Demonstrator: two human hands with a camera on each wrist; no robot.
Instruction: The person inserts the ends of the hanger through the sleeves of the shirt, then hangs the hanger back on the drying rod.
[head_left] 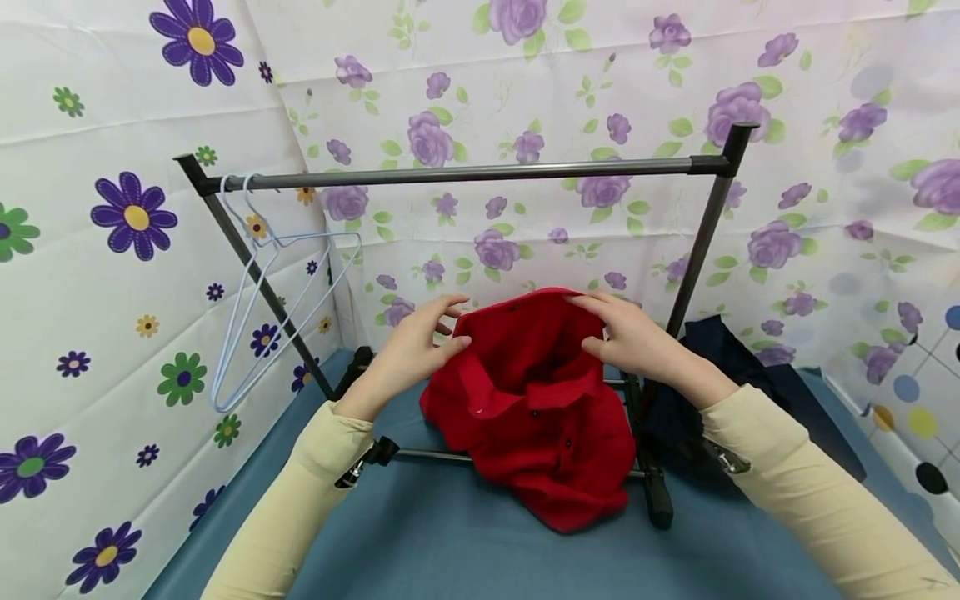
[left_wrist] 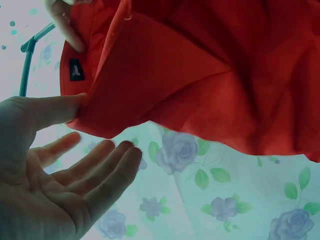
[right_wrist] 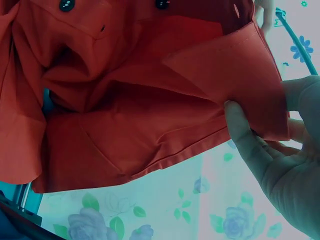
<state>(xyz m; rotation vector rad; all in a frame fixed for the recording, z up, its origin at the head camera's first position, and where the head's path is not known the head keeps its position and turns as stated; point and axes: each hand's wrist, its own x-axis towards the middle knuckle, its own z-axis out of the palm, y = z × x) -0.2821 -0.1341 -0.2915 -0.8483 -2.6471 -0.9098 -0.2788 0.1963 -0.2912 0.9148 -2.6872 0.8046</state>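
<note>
A red shirt point(head_left: 555, 433) is between a person's two hands, its body bunched below them in front of a clothes rack point(head_left: 480, 175). The left hand point(head_left: 412, 348) touches the collar with its thumb, fingers spread loosely apart; the right hand point(head_left: 637, 335) pinches the collar's opposite end.

my left sleeve point(head_left: 300, 492) and right sleeve point(head_left: 806, 483) are long, plain and pale cream, creased along the forearms and bunched towards the 2 cuffs. a small dark device point(head_left: 351, 475) with shiny metallic parts sits under each wrist. my fingers point(left_wrist: 115, 180) are bare.
</note>
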